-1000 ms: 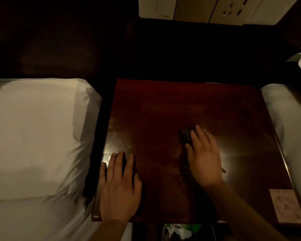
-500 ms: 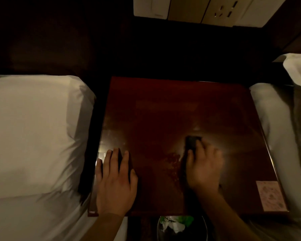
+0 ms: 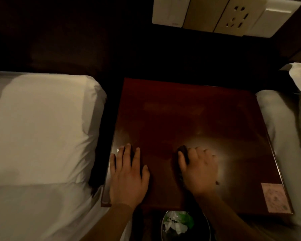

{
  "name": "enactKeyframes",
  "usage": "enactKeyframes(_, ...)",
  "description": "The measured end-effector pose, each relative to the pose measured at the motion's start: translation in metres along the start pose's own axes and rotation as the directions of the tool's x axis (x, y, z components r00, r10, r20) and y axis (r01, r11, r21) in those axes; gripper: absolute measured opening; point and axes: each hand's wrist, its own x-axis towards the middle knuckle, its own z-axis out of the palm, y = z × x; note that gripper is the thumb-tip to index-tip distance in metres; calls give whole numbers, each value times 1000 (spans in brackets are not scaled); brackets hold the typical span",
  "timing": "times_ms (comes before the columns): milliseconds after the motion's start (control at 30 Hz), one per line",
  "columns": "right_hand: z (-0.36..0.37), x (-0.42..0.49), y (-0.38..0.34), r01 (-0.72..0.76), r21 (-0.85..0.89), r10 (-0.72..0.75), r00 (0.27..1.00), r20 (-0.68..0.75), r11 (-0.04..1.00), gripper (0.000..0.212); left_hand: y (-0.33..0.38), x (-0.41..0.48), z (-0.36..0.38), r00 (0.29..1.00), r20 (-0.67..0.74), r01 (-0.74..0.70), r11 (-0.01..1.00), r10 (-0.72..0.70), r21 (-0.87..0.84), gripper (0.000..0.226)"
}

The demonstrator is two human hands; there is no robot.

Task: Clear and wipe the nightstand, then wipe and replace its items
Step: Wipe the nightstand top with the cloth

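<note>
The dark red wooden nightstand [image 3: 189, 108] fills the middle of the view between two beds. My right hand [image 3: 199, 171] presses a dark cloth [image 3: 183, 151] onto the top near the front middle; only the cloth's tip shows past my fingers. My left hand [image 3: 128, 174] lies flat with fingers spread on the front left corner of the top. A small pink card [image 3: 275, 197] lies on the front right corner. A pale glossy sheen shows on the wood around my right hand.
A white bed [image 3: 42, 136] lies on the left and another white bed [image 3: 285, 136] on the right. A wall panel with switches and sockets [image 3: 224, 14] is above. A bin with crumpled waste [image 3: 178, 223] stands on the floor below the front edge.
My right hand has drawn the cloth back toward the front edge and its fingers have curled more tightly over it. My left hand stays flat on the front left corner. The camera shifted.
</note>
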Motion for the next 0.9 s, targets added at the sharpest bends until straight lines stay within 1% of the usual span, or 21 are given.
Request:
enactKeyframes(67, 4, -15, -34, 43, 34, -44, 999, 29, 999, 33, -1, -1, -5, 999, -26, 20, 989, -24, -150, 59)
enactKeyframes(133, 9, -25, -69, 109, 69, -114, 991, 65, 992, 36, -2, -2, -11, 994, -42, 77, 932, -98, -353, 62)
enactKeyframes(200, 12, -32, -96, 209, 124, -221, 971, 91, 970, 46, -5, -3, -18, 978, -2, 172, 803, -211, -570, 62)
enactKeyframes(233, 11, -35, -103, 263, 157, -281, 955, 100, 952, 48, -6, -4, -22, 966, 34, 218, 737, -256, -640, 61)
enactKeyframes(267, 9, -35, -106, 324, 179, -346, 932, 109, 929, 49, -8, -7, -25, 957, 62, 251, 694, -285, -675, 60)
enactKeyframes(300, 7, -36, -106, 400, 193, -424, 899, 108, 896, 48, -10, -11, -28, 951, 85, 272, 676, -297, -685, 60)
enactKeyframes(333, 6, -37, -105, 494, 202, -518, 850, 91, 846, 45, -13, -17, -30, 949, 101, 285, 675, -299, -680, 57)
enactKeyframes(400, 2, -39, -102, 666, 223, -689, 724, 36, 712, 35, -18, -30, -34, 944, 121, 308, 693, -306, -652, 49)
enactKeyframes(433, -2, -40, -102, 716, 239, -740, 672, 17, 656, 31, -20, -38, -37, 940, 128, 323, 705, -317, -631, 47)
enactKeyframes(467, -6, -40, -104, 740, 261, -770, 637, 20, 619, 29, -22, -46, -39, 935, 134, 339, 716, -328, -610, 47)
enactKeyframes(500, -11, -40, -108, 737, 291, -778, 627, 45, 610, 30, -25, -55, -42, 930, 136, 353, 726, -342, -590, 47)
enactKeyframes(533, -16, -40, -114, 698, 327, -759, 643, 105, 637, 34, -27, -62, -45, 925, 130, 362, 730, -356, -580, 46)
enactKeyframes(600, -24, -40, -126, 550, 357, -648, 709, 277, 755, 41, -33, -77, -51, 907, 121, 391, 700, -404, -597, 44)
enactKeyframes(667, -29, -38, -135, 402, 344, -522, 744, 417, 848, 42, -38, -94, -61, 880, 114, 428, 664, -462, -613, 45)
enactKeyframes(733, -35, -35, -141, 300, 352, -450, 738, 503, 887, 43, -45, -112, -72, 864, 91, 445, 665, -496, -600, 44)
enactKeyframes(800, -42, -32, -147, 229, 381, -417, 729, 543, 896, 46, -52, -130, -85, 852, 66, 452, 664, -520, -595, 43)
enactKeyframes(900, -55, -38, -162, 216, 423, -442, 699, 563, 880, 54, -65, -161, -100, 823, 50, 486, 658, -565, -576, 48)
